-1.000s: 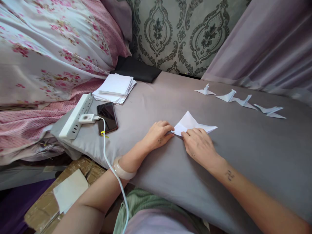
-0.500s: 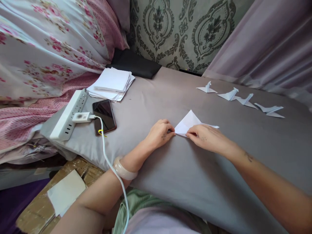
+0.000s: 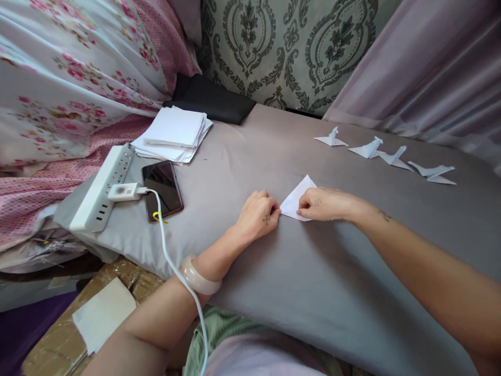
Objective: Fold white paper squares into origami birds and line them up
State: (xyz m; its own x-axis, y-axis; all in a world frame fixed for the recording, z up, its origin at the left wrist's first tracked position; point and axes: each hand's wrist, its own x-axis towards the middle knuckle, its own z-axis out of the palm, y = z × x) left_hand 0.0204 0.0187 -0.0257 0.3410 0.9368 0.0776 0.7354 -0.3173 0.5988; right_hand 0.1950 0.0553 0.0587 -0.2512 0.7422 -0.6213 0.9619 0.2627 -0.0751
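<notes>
A partly folded sheet of white paper [image 3: 296, 198] lies on the grey-covered surface in front of me, one corner pointing away. My left hand [image 3: 261, 213] is closed, its fingertips pinching the paper's left corner. Over the paper's right part, my right hand [image 3: 324, 203] is closed, with thumb and fingertips pressed together on the folded layer; it hides the right side of the sheet. Farther off to the right stand several folded paper birds, among them a bird at the left end [image 3: 331, 138] and a bird at the right end [image 3: 432, 172].
To the left lie a stack of white paper [image 3: 174, 133], a phone [image 3: 162, 190] and a white power strip [image 3: 102, 190]. A white charging cable [image 3: 172, 256] crosses over my left forearm. A black folder-like item [image 3: 215, 98] is at the back. Below left, a cardboard box [image 3: 47, 334] holds a pale sheet.
My right hand has shifted slightly up along the paper, and the flap that stuck out to its right no longer shows. My left hand stays at the left corner.
</notes>
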